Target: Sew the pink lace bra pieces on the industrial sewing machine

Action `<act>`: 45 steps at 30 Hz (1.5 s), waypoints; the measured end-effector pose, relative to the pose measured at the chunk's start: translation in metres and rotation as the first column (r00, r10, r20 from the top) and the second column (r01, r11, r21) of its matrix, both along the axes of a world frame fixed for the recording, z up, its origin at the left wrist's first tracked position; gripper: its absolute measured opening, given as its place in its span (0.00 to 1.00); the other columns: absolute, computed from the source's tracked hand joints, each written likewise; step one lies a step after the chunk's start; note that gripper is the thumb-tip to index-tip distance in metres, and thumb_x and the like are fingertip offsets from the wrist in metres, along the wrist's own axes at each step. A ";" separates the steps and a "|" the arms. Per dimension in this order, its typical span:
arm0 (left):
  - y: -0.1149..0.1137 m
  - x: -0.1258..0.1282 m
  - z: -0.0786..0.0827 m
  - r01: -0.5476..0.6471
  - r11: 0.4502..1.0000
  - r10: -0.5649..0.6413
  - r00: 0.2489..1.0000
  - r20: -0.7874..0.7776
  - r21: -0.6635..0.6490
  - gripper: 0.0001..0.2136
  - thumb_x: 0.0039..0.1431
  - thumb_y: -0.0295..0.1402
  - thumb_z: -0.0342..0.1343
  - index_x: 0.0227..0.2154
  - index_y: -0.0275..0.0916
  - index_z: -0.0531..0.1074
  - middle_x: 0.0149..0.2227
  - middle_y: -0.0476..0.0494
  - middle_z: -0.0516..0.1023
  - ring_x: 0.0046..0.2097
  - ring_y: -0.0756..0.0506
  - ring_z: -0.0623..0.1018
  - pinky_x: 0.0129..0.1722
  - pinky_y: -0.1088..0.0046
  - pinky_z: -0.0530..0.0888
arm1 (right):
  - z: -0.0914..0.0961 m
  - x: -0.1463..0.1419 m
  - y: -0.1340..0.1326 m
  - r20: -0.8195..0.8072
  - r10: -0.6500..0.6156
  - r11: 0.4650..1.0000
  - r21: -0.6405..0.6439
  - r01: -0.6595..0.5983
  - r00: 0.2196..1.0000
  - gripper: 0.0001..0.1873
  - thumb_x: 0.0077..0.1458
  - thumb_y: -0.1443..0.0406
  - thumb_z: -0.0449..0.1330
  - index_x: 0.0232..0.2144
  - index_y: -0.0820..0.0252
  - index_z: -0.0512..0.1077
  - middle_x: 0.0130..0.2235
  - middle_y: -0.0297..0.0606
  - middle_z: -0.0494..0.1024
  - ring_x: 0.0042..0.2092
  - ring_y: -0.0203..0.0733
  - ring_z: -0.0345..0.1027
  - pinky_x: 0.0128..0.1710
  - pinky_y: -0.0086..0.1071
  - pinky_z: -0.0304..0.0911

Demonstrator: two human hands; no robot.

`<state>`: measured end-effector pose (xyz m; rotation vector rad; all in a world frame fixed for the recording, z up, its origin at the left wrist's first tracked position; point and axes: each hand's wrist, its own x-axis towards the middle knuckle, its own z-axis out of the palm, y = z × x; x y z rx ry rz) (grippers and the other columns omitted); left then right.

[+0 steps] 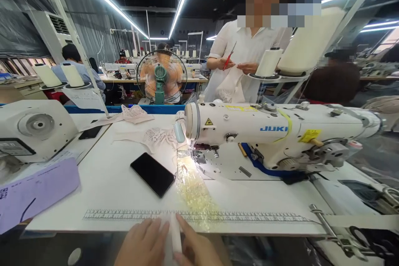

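At the table's front edge, both of my hands are on a narrow white strip (172, 232) that looks like folded fabric. My left hand (141, 243) presses its fingers together along the strip's left side. On the other side my right hand (196, 243) is closed on it between thumb and index finger. The strip lies across a printed ruler scale (124, 215) on the table. Right beside it, a yellowish clear film strip (196, 193) runs up to the lit needle area of a white sewing machine (237, 122). The strip's lower end is out of view.
A black phone (152, 173) lies left of the film. Pale lace pieces (158, 138) rest behind it. A purple paper (40, 191) and another machine (37, 129) stand left. Behind the table are a fan (160, 75) and a person holding red-handled scissors (229, 57).
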<state>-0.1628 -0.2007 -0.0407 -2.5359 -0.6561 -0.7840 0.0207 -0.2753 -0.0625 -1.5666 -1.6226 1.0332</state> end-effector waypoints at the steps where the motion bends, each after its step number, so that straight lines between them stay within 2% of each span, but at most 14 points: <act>1: -0.006 0.002 0.004 -0.045 0.998 0.046 0.998 0.031 -0.051 0.14 0.58 0.25 0.44 0.42 0.40 0.71 0.39 0.47 0.76 0.39 0.45 0.72 0.39 0.67 0.66 | 0.004 -0.001 -0.003 -0.005 -0.006 1.000 0.013 0.006 1.000 0.39 0.49 0.65 0.56 0.62 0.59 0.52 0.31 0.34 0.78 0.30 0.36 0.70 0.32 0.27 0.65; 3: -0.019 0.005 0.014 -0.098 0.978 0.077 0.990 -0.116 -0.182 0.15 0.58 0.25 0.46 0.46 0.39 0.69 0.43 0.46 0.75 0.43 0.43 0.71 0.41 0.65 0.66 | 0.011 -0.002 -0.012 -0.005 -0.041 0.998 0.038 0.042 0.999 0.34 0.53 0.64 0.52 0.62 0.61 0.52 0.31 0.35 0.77 0.30 0.36 0.69 0.31 0.28 0.65; 5: -0.026 0.007 0.022 -0.126 0.953 0.059 0.969 -0.238 -0.274 0.15 0.59 0.27 0.47 0.49 0.37 0.67 0.47 0.44 0.73 0.46 0.42 0.70 0.43 0.64 0.66 | 0.013 0.001 -0.020 -0.003 -0.056 0.998 0.031 0.056 0.998 0.32 0.57 0.62 0.50 0.63 0.60 0.50 0.33 0.36 0.76 0.30 0.36 0.69 0.30 0.28 0.66; 8: -0.027 0.005 0.025 -0.148 0.925 0.033 0.950 -0.311 -0.351 0.16 0.62 0.31 0.47 0.52 0.37 0.65 0.51 0.42 0.70 0.49 0.42 0.68 0.45 0.63 0.65 | 0.010 0.013 -0.029 0.073 -0.080 0.996 0.042 0.077 0.994 0.29 0.60 0.59 0.49 0.62 0.59 0.51 0.35 0.36 0.77 0.32 0.35 0.71 0.29 0.27 0.67; 10: -0.027 0.004 0.024 -0.159 0.916 0.039 0.949 -0.312 -0.368 0.15 0.62 0.31 0.47 0.52 0.37 0.65 0.52 0.43 0.69 0.49 0.42 0.68 0.46 0.63 0.65 | 0.009 0.020 -0.034 0.197 -0.110 0.988 0.131 0.085 0.974 0.27 0.61 0.59 0.49 0.60 0.58 0.55 0.34 0.36 0.77 0.31 0.35 0.72 0.27 0.26 0.67; 12: -0.029 0.003 0.023 -0.163 0.916 0.050 0.953 -0.300 -0.367 0.15 0.63 0.32 0.46 0.51 0.37 0.65 0.51 0.43 0.69 0.48 0.42 0.68 0.46 0.64 0.64 | 0.012 0.024 -0.035 0.332 -0.162 0.957 0.282 0.066 0.929 0.24 0.60 0.60 0.50 0.58 0.58 0.59 0.33 0.35 0.77 0.29 0.35 0.71 0.25 0.25 0.66; 15: -0.030 0.003 0.024 -0.156 0.921 0.050 0.956 -0.289 -0.356 0.14 0.63 0.31 0.47 0.50 0.38 0.66 0.51 0.44 0.70 0.48 0.43 0.68 0.46 0.64 0.64 | 0.023 0.025 -0.030 0.451 -0.254 0.871 0.490 0.000 0.856 0.20 0.60 0.64 0.52 0.54 0.59 0.64 0.33 0.38 0.76 0.31 0.37 0.70 0.29 0.28 0.65; 18: -0.030 0.003 0.025 -0.149 0.923 0.042 0.955 -0.293 -0.356 0.14 0.63 0.31 0.47 0.51 0.37 0.65 0.51 0.43 0.69 0.49 0.43 0.68 0.47 0.64 0.64 | 0.033 0.022 -0.017 0.496 -0.236 0.810 0.575 -0.113 0.836 0.15 0.58 0.68 0.53 0.48 0.61 0.69 0.34 0.41 0.74 0.36 0.41 0.67 0.34 0.33 0.64; 21: -0.030 0.004 0.025 -0.156 0.920 0.045 0.953 -0.300 -0.359 0.16 0.63 0.31 0.46 0.52 0.38 0.64 0.51 0.42 0.69 0.49 0.43 0.68 0.47 0.64 0.63 | 0.031 0.021 -0.005 0.527 -0.168 0.803 0.563 -0.193 0.833 0.16 0.57 0.72 0.51 0.46 0.60 0.70 0.35 0.42 0.72 0.38 0.43 0.64 0.36 0.36 0.63; 28: -0.031 0.005 0.023 -0.161 0.916 0.054 0.957 -0.284 -0.368 0.15 0.63 0.31 0.45 0.51 0.38 0.65 0.50 0.42 0.69 0.47 0.43 0.68 0.45 0.63 0.64 | 0.017 0.024 0.001 0.535 -0.151 0.800 0.560 -0.215 0.831 0.19 0.56 0.74 0.50 0.47 0.61 0.71 0.36 0.43 0.70 0.39 0.44 0.62 0.35 0.37 0.61; 33: -0.031 0.004 0.025 -0.154 0.920 0.052 0.960 -0.276 -0.362 0.15 0.62 0.31 0.46 0.51 0.38 0.65 0.50 0.42 0.70 0.47 0.42 0.68 0.46 0.63 0.64 | 0.019 0.022 0.001 0.537 -0.157 0.823 0.535 -0.191 0.829 0.19 0.57 0.73 0.49 0.46 0.58 0.72 0.36 0.42 0.71 0.39 0.43 0.62 0.35 0.36 0.60; 36: -0.031 0.005 0.027 -0.167 0.916 0.059 0.955 -0.292 -0.364 0.18 0.60 0.31 0.48 0.54 0.42 0.63 0.50 0.42 0.69 0.47 0.42 0.68 0.47 0.63 0.63 | 0.020 0.021 0.002 0.540 -0.150 0.840 0.511 -0.181 0.828 0.18 0.57 0.72 0.49 0.46 0.56 0.72 0.35 0.41 0.71 0.38 0.42 0.62 0.34 0.35 0.60; 39: -0.031 0.007 0.029 -0.187 0.908 0.057 0.942 -0.331 -0.375 0.19 0.60 0.31 0.49 0.55 0.45 0.62 0.51 0.41 0.69 0.48 0.42 0.68 0.47 0.62 0.63 | 0.020 0.021 0.002 0.535 -0.160 0.843 0.511 -0.167 0.830 0.18 0.58 0.72 0.48 0.46 0.57 0.72 0.35 0.41 0.71 0.38 0.42 0.62 0.34 0.34 0.60; 45: -0.031 0.010 0.033 -0.192 0.904 0.040 0.927 -0.372 -0.382 0.18 0.61 0.31 0.46 0.54 0.43 0.63 0.50 0.40 0.69 0.47 0.41 0.69 0.46 0.61 0.64 | 0.017 0.024 0.002 0.517 -0.158 0.843 0.514 -0.158 0.841 0.19 0.57 0.73 0.49 0.47 0.54 0.71 0.35 0.40 0.70 0.38 0.42 0.62 0.35 0.35 0.60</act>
